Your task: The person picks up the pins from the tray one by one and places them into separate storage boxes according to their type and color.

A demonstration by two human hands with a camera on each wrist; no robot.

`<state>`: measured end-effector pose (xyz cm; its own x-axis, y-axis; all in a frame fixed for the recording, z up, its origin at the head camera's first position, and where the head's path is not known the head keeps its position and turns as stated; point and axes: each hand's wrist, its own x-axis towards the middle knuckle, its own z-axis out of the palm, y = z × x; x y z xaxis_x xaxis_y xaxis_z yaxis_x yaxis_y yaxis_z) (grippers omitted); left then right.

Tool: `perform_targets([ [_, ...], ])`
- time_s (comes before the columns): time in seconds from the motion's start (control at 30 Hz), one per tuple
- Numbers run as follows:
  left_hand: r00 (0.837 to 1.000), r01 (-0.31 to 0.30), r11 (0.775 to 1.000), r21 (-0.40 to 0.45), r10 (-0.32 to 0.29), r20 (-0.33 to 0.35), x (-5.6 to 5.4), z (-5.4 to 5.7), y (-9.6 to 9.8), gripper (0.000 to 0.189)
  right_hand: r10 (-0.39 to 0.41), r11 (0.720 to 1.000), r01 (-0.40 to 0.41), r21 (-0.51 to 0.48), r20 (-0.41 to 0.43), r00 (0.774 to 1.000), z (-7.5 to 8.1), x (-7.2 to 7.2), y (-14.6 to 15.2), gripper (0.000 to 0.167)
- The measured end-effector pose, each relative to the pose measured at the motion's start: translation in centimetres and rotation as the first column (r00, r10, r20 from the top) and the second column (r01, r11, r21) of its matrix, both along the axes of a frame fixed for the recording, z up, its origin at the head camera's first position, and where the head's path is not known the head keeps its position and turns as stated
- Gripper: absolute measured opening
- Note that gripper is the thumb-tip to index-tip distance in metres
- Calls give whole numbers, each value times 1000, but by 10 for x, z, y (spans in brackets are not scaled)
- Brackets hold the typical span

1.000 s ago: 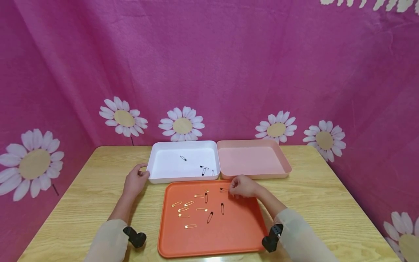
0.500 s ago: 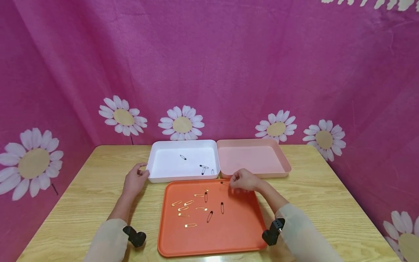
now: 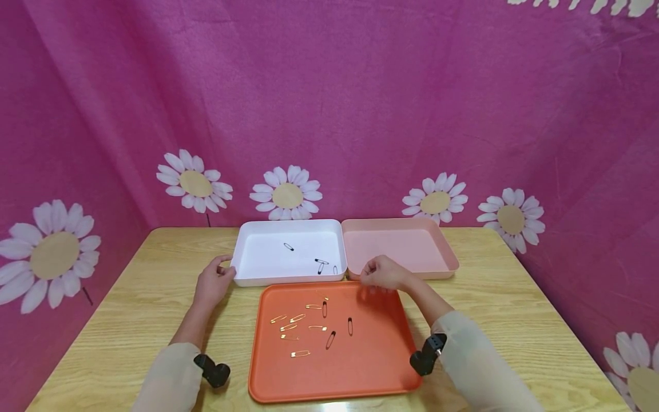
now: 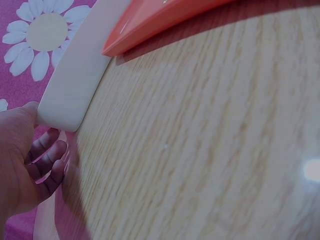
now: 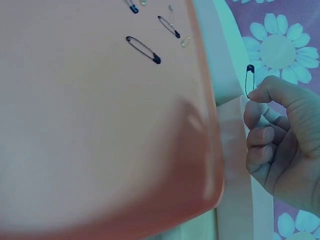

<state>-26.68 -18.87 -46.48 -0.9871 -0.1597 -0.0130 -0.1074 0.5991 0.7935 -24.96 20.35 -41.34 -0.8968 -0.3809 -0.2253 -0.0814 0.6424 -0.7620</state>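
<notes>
Between thumb and index finger my right hand (image 3: 383, 273) pinches a black safety pin (image 5: 249, 80), which stands upright above the fingertips in the right wrist view. This hand is over the near edge of the pink tray (image 3: 393, 274), just beyond the orange tray (image 3: 329, 383). The thumb of my left hand (image 3: 213, 283) touches the near left corner of the white tray (image 3: 288, 281), its other fingers loosely bent beside it. Several black safety pins (image 3: 289, 247) lie in the white tray. On the orange tray are gold safety pins (image 3: 301, 353) and black safety pins (image 3: 330, 340).
White and pink trays stand side by side at the back of the wooden table (image 3: 494, 320), with the orange tray in front of them. A magenta cloth (image 3: 329, 114) with daisies hangs behind and at both sides.
My right hand has lifted the black safety pin off the orange tray and moved away from me, up to the pink tray's near edge. The left hand stays at the white tray's corner.
</notes>
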Motion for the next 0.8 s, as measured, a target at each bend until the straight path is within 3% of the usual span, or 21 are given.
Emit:
perform_targets([
  [0.3, 1000, 0, 1000, 5, 0, 2, -2, -3, -1, 43, -30, 1000, 30, 9, -4, 1000, 10, -7, -4, 19],
  [0.8, 1000, 2, 1000, 2, -2, -6, 1, 0, 1, 42, -68, 995, 72, -65, 57, 996, 17, -17, -17, 16],
])
